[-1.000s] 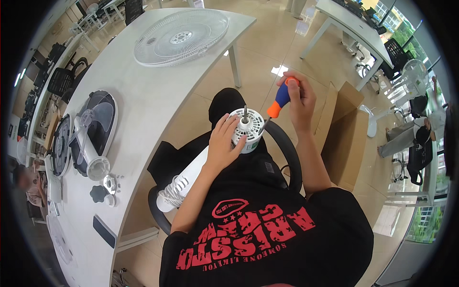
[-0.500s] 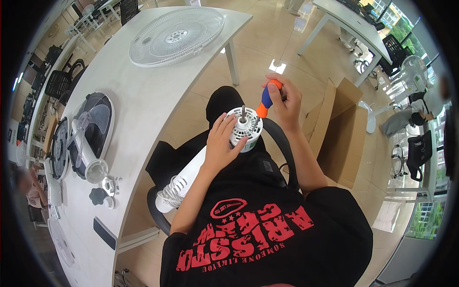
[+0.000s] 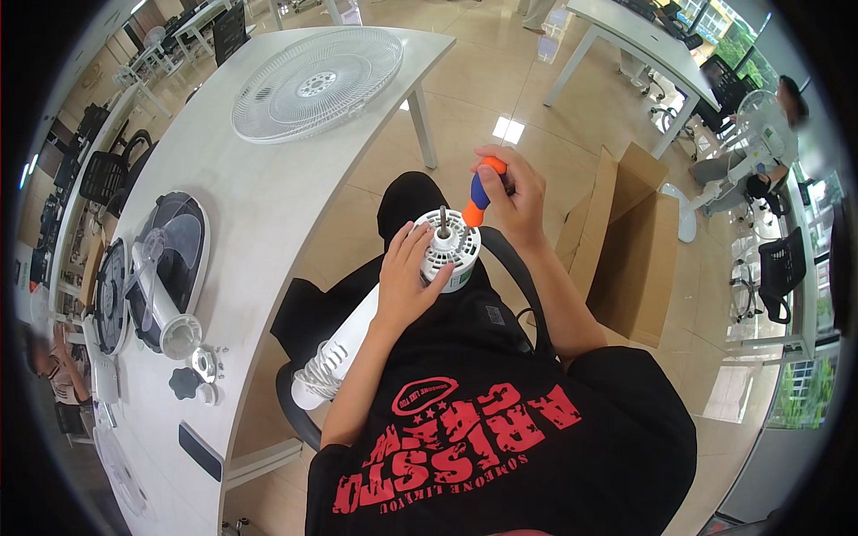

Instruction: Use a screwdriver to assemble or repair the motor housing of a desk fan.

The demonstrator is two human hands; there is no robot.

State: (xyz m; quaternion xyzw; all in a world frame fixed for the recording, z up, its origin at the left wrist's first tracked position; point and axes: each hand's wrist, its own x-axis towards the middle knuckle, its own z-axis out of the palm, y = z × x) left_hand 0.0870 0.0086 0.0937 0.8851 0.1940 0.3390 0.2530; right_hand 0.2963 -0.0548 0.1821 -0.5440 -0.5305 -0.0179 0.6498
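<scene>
A round white fan motor housing [image 3: 458, 262] with a slotted front and a metal shaft sticking up rests at my lap. My left hand [image 3: 404, 279] is closed around its left side, fingers over the rim and thumb along the near edge. In my right hand [image 3: 520, 201] is a screwdriver [image 3: 479, 195] with an orange and blue handle, gripped near its top. It stands nearly upright, its lower end at the housing's slotted face right of the shaft; the exact tip is hard to see. A white fan stem [image 3: 350, 338] with a coiled cord [image 3: 319, 375] lies under my left forearm.
On the white table [image 3: 295, 192] at left lie a fan grille [image 3: 357, 67], a dark-and-white fan base [image 3: 190, 268], a clear-ended tube [image 3: 165, 308], a dark knob [image 3: 183, 383] and a phone [image 3: 200, 451]. An open cardboard box [image 3: 661, 268] stands at right. People work farther off.
The scene has shifted slightly in view as my head moved. The screwdriver leans a little less and stays at the housing; my left hand keeps its hold. A person at far right has moved.
</scene>
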